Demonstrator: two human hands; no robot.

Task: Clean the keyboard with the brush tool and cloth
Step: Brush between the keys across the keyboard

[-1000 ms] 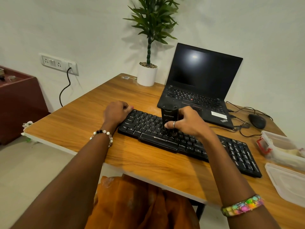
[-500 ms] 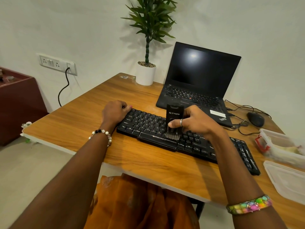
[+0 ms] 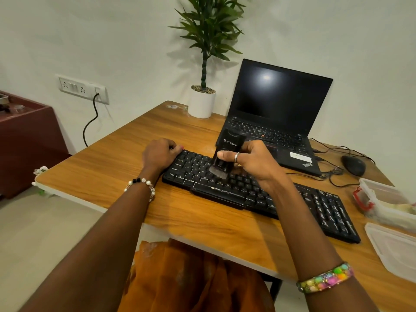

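Observation:
A long black keyboard (image 3: 292,199) lies slanted across the wooden desk (image 3: 112,172). My right hand (image 3: 254,161) grips a black brush tool (image 3: 228,149) upright, thumb on its front, and its grey bristles touch the keys in the keyboard's left half. The brush is blurred. My left hand (image 3: 159,154) is curled at the keyboard's far left corner, fingers against its edge. No cloth is in view.
An open black laptop (image 3: 276,113) stands just behind the keyboard, a potted plant (image 3: 202,102) to its left. A mouse (image 3: 353,165) and cables lie at the right. Clear plastic containers (image 3: 387,203) sit at the desk's right edge. A dark red cabinet (image 3: 24,140) stands at far left.
My right hand has carried the brush leftward along the keyboard, from its middle toward the left half, tilting it. My left hand has stayed at the left corner.

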